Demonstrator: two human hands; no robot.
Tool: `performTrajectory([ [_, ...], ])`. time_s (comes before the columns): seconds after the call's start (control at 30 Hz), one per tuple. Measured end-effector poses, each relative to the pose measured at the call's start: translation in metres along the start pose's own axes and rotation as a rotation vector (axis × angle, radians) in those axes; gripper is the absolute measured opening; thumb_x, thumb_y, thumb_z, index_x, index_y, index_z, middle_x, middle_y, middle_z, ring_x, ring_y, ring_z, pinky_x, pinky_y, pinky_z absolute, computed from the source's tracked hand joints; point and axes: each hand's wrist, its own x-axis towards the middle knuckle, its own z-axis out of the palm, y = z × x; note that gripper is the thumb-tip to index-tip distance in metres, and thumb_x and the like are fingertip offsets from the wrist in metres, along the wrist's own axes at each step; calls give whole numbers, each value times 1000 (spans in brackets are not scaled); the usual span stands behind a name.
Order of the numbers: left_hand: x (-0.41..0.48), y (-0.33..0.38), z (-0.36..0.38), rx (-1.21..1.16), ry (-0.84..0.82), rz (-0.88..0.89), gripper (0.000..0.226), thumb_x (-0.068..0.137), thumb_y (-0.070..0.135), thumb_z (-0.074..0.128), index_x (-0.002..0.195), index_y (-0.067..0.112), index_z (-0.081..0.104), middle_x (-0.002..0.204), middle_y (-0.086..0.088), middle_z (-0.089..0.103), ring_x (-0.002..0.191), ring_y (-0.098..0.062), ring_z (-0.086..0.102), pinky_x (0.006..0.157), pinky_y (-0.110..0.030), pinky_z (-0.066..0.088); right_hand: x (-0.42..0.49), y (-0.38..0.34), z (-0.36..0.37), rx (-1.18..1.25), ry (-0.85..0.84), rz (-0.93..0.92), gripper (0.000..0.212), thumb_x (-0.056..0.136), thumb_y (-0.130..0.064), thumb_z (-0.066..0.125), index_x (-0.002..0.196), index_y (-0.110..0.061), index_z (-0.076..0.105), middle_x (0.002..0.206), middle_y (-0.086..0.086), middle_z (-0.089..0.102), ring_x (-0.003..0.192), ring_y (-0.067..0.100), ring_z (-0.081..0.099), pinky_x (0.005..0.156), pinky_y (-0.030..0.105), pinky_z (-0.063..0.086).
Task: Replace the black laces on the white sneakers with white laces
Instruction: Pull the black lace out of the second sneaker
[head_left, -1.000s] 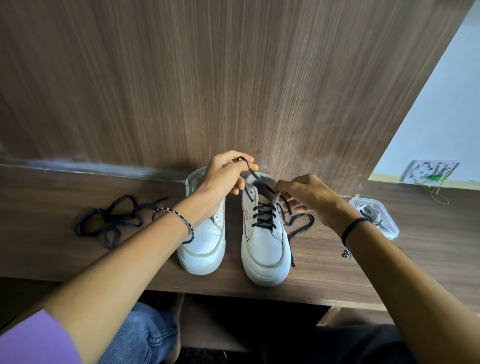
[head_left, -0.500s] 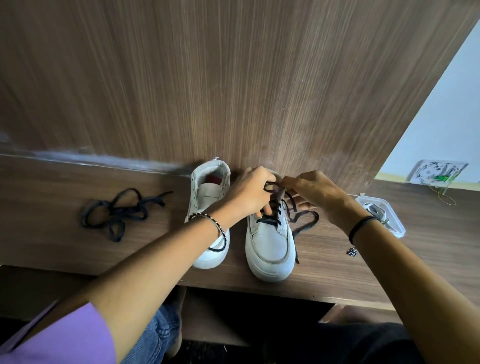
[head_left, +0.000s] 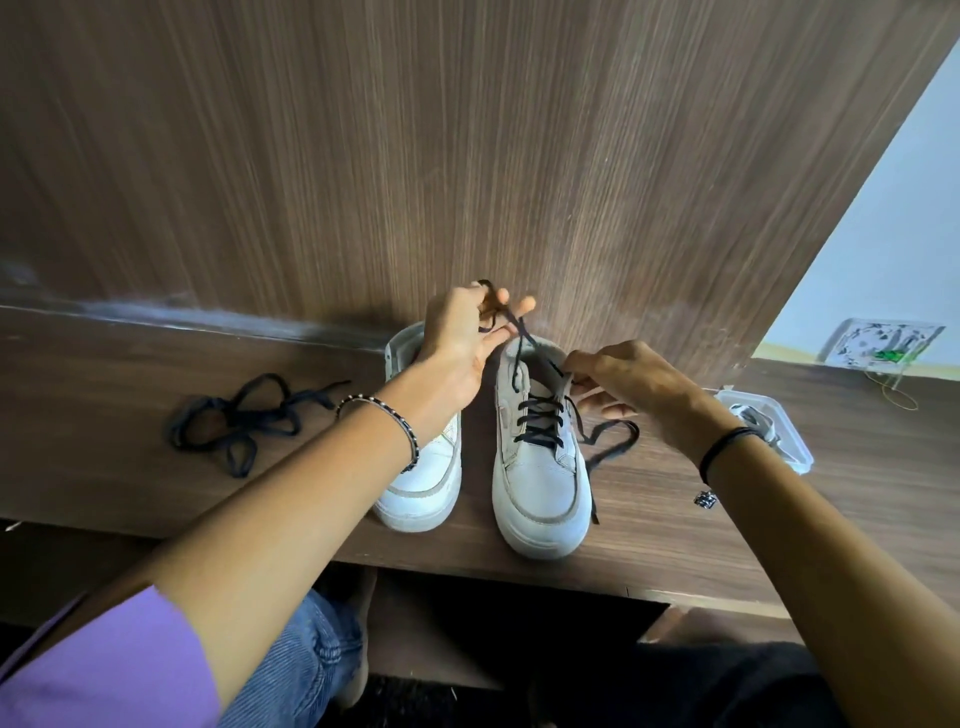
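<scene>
Big wood panel (head_left: 467, 156) fills the back, with a wood desk (head_left: 130, 478) running along under it. Two white shoes sit side by side on the desk, toes pointing at the person, heels near the panel.

The right shoe (head_left: 540, 488) has a black lace (head_left: 540, 421) crossed through its lower eyelets. One end of it trails off onto the desk on the shoe's right side and the other end goes up and away from the shoe. The left shoe (head_left: 421, 488) shows no lace in the part I can see, though the forearm covers a fair bit of it.

Off to the left, well apart from the shoes, a loose lace (head_left: 234, 421) lies in a tangled heap on the desk. On the right there's a clear plastic box (head_left: 795, 441), partly hidden behind the right wrist, with something pale coiled in it. Can't tell what.

The left hand (head_left: 457, 343) is up above the shoes' heels, pinching the raised end of the black lace between thumb and fingers, and the lace runs taut from there down to the right shoe. The right hand (head_left: 628, 379) has its fingers curled in a pinch on the right shoe at the top eyelets, by the tongue.

Both wrists have thin bands.
</scene>
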Motion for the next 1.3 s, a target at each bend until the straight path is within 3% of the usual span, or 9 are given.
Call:
performTrajectory([
  [0.07,1,3,0,7,-34,-6,29,106,6,38,80,10,51,65,-1,47,37,-7,43,45,-24,47,1,1,0,6,5,1,43,92,-44,67,102,-2,74,97,9,78,77,16,69,66,26,49],
  [0.17,2,3,-6,637,-128,188,27,105,20,49,81,16,62,64,3,48,38,-3,33,37,-18,26,2,2,0,3,3,3,42,95,-41,65,103,-1,73,98,11,77,78,17,69,65,25,49],
  [0.27,2,-3,-16,1061,-236,278,23,97,33,59,82,20,70,69,7,66,55,-9,54,50,-24,41,3,3,0,-1,0,3,41,96,-41,64,103,-2,73,98,10,77,80,18,69,65,26,48],
  [0.33,2,-9,-22,1196,-281,283,16,90,35,62,85,24,72,77,8,75,79,-13,70,78,-34,56,2,3,0,-13,2,14,40,96,-42,65,104,-3,72,100,10,77,81,17,70,66,26,49],
  [0.53,3,-4,-29,1405,-251,351,14,96,27,57,95,28,71,77,8,74,77,-11,70,74,-30,56,1,-3,3,-407,185,-377,28,92,-41,70,110,-20,71,113,-3,65,100,15,62,87,32,49],
  [0.67,0,-2,-33,1570,-295,352,24,101,39,51,94,27,70,68,8,72,57,-10,64,62,-29,54,1,-5,11,-526,-36,-534,29,85,-39,61,83,-17,79,94,-15,69,93,5,61,108,51,39],
  [0.93,0,-7,-29,1600,-283,520,12,91,31,69,86,22,75,95,4,62,88,-14,60,76,-29,48,-2,-3,23,-613,-1,-550,34,85,-36,47,76,-12,69,82,-6,68,79,20,64,88,47,52],
  [1.1,0,-3,-25,1590,-231,431,7,87,28,69,83,25,74,81,6,62,99,-16,52,75,-30,39,-6,-11,30,-68,152,-127,34,98,-29,51,81,-3,65,74,1,61,70,20,53,61,31,43],
  [1.3,-7,4,-28,1522,-222,367,10,86,24,68,85,24,78,73,13,62,86,-14,58,77,-28,50,-5,-18,13,793,149,54,15,89,-18,54,74,-16,57,65,0,66,79,19,60,78,31,44],
])
